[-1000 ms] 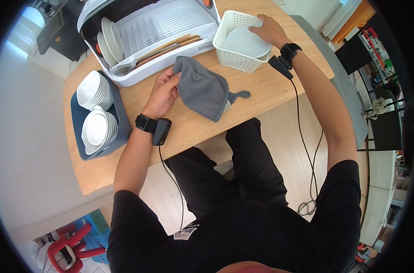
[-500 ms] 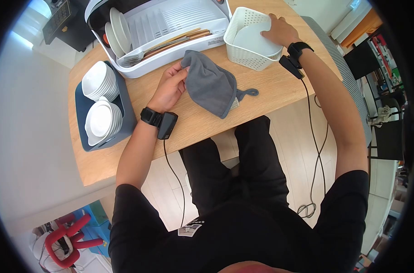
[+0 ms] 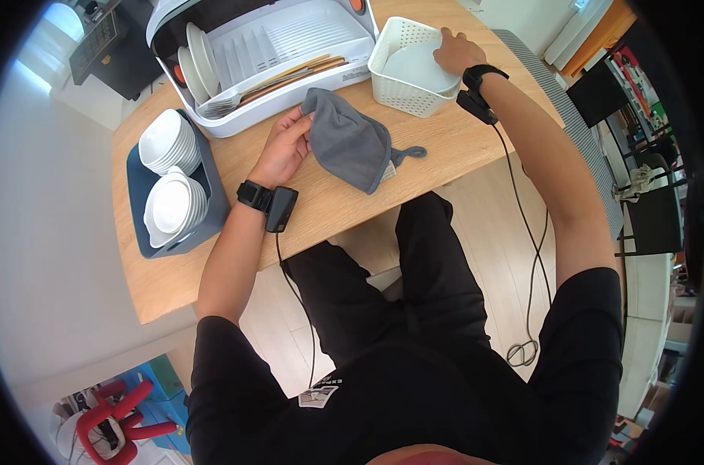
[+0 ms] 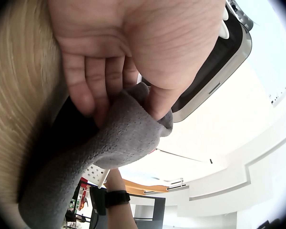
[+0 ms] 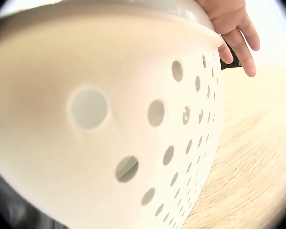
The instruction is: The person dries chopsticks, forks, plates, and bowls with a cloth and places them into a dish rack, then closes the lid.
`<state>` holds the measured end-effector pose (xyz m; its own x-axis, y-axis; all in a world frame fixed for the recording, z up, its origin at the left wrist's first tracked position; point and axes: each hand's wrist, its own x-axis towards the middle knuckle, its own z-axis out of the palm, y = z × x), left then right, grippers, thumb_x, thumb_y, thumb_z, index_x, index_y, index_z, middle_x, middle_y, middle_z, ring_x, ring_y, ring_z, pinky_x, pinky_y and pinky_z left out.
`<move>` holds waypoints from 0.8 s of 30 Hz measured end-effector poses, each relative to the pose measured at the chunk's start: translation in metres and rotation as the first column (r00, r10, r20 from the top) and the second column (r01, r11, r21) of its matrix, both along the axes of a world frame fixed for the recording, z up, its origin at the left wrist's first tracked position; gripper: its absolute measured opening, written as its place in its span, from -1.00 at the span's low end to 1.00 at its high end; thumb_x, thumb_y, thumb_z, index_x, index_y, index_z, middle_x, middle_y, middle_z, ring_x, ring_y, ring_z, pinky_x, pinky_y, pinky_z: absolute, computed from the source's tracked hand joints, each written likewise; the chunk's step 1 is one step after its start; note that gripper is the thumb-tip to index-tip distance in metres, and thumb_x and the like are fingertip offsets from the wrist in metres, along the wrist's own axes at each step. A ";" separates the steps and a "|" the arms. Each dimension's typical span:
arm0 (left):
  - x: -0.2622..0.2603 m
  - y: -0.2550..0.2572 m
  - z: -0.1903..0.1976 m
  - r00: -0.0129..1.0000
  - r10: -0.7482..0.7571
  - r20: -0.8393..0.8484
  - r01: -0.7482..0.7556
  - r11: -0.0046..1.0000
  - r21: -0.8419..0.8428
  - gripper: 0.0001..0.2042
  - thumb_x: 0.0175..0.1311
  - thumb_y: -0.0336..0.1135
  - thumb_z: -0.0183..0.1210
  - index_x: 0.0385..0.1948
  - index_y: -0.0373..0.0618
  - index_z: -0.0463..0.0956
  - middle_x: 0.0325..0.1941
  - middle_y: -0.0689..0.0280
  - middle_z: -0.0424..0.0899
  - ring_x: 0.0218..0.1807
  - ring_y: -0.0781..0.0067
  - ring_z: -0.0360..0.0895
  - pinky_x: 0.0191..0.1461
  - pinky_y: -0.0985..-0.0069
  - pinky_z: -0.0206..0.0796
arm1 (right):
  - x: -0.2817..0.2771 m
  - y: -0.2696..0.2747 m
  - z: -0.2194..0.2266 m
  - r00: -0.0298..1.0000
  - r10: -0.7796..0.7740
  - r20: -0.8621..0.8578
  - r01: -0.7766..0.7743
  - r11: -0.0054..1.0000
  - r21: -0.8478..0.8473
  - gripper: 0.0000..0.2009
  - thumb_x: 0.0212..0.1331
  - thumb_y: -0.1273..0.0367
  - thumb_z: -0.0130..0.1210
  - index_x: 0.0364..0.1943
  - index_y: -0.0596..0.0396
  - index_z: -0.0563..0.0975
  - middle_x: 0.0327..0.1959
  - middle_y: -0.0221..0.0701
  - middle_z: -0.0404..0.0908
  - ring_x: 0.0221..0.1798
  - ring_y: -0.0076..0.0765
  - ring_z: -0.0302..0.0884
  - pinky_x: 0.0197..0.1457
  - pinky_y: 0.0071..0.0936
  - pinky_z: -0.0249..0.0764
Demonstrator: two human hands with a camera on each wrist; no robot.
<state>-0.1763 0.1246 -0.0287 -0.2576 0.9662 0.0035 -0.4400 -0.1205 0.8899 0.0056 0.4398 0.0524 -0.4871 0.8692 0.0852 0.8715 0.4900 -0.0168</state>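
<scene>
My left hand [image 3: 281, 149] pinches the edge of a grey cloth [image 3: 348, 143] between thumb and fingers. The cloth hangs draped to the right, close over the table, its hanging loop [image 3: 412, 153] pointing right; folds hide part of the fingers. In the left wrist view, the thumb presses into the bunched cloth [image 4: 128, 129]. My right hand [image 3: 459, 53] rests over the right rim of a white perforated basket [image 3: 402, 99], thumb side inward, fingers extending outside. A round white dish [image 3: 418, 68] lies inside. In the right wrist view, the fingers [image 5: 240, 50] spread loosely beyond the basket wall.
A white dish rack [image 3: 290, 93] with plates [image 3: 201, 62], chopsticks and a fork [image 3: 222, 107] stands at the back. Left of it, a blue bin [image 3: 220, 190] holds stacked white bowls [image 3: 170, 143]. The table's front edge runs below the cloth. Cables hang from both wrist cameras.
The head view has shifted slightly. Both hands, the cloth and the basket keep nearly the same places; the right thumb reaches a little less far over the dish.
</scene>
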 end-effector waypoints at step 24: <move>0.003 0.001 0.004 0.999 0.004 0.044 -0.004 1.000 0.008 -0.70 0.52 -0.30 0.05 0.18 -0.16 0.47 0.03 0.38 0.68 -0.01 0.59 0.65 0.09 0.55 0.53 | 0.005 -0.010 0.020 0.979 0.108 0.176 -0.127 0.987 0.099 -0.44 0.33 -0.03 0.03 0.29 -0.04 0.40 -0.07 -0.23 0.74 0.01 -0.13 0.70 0.05 -0.22 0.58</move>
